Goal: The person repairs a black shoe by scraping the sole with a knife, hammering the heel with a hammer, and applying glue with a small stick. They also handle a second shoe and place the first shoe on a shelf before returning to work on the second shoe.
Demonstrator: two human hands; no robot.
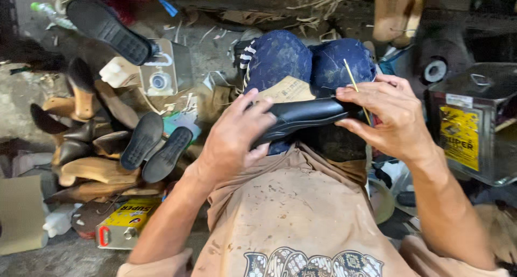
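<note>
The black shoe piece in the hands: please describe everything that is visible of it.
The black shoe piece is long, narrow and slightly glossy, and looks like leather or a similar material. It lies nearly level over the person's knees, above a piece of brown cardboard. The left hand grips its near end, fingers over the top. The right hand holds its far end and also a thin stick. Its underside is hidden.
</note>
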